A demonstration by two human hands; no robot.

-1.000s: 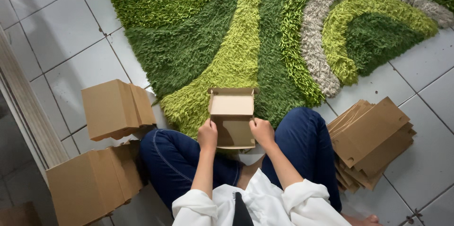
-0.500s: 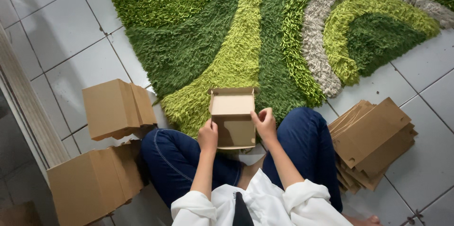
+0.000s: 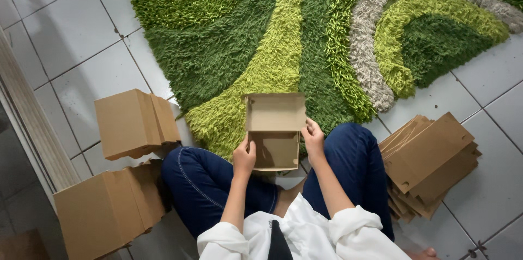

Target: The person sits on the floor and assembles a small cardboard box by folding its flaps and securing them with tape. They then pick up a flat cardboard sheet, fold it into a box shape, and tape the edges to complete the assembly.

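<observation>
Head view: shaggy green patterned rug (image 3: 229, 37) unchanged; small open brown cardboard box (image 3: 274, 132) between the knees, barely shifted since earlier. Left hand (image 3: 244, 157) and right hand (image 3: 314, 139) still grip its sides; folding seems unfinished.

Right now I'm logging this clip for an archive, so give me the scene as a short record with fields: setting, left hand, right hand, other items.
setting: person seated cross-legged on a white tiled floor at the edge of a shaggy green rug
left hand: left hand grips the left side of a small open cardboard box
right hand: right hand grips the box's right side
box state: lid flap open, inside looks empty
person's left: folded boxes
person's right: stack of flat cardboard blanks
</observation>
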